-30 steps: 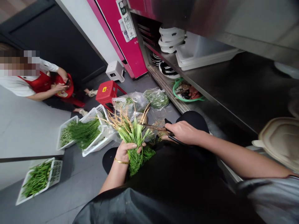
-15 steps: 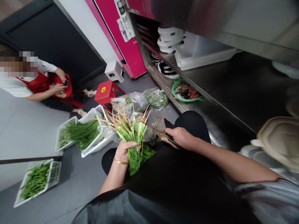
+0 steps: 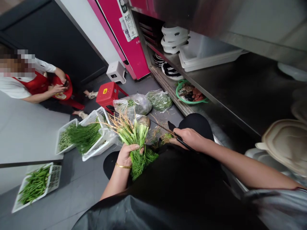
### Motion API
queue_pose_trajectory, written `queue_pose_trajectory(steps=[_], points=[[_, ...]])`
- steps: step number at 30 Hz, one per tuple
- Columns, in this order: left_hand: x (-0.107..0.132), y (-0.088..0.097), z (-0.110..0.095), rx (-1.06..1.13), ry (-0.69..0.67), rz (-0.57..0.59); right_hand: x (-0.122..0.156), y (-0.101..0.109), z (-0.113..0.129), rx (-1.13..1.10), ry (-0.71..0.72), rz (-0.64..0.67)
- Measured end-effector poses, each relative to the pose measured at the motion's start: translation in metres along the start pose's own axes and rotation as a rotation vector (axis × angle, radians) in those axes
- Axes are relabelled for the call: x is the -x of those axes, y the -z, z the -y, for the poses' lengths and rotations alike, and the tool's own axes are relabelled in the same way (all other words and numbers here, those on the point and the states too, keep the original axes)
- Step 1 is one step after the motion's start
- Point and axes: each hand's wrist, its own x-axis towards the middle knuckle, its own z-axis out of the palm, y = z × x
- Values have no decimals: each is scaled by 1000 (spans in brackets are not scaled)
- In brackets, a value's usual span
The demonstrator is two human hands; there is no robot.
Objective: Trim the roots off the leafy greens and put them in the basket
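Note:
My left hand is wrapped round a bunch of feathery greens that looks like fennel or dill. Its pale stems and tan, stringy roots point up and away from me, and the fine leaves hang below my fist over the black apron. My right hand grips the black handle of a knife. The thin blade points left towards the stems, with a small gap between its tip and the bunch. Below the blade lie root trimmings, partly hidden by my right hand.
Plastic bags of greens lie ahead, beside a red stool. White baskets of vegetables stand to the left. A seated person in a red apron holds a phone. Steel shelving with dishes and a green basket runs along the right.
The knife has drawn back to the right, away from the stems. Fewer roots stand on the right side of the bunch, and more greenish trimmings show below the blade.

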Motion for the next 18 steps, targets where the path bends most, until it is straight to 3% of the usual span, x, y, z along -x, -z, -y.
queue_pose_trajectory(steps=[9,14,18], points=[[-1,-14,-9,-119,68,51,-8,41,4,142,78,67],[-5,-12,-6,-124,79,32,-5,38,-3,141,57,52],[-8,-9,-5,-131,94,-65,2,26,-12,126,-38,-4]])
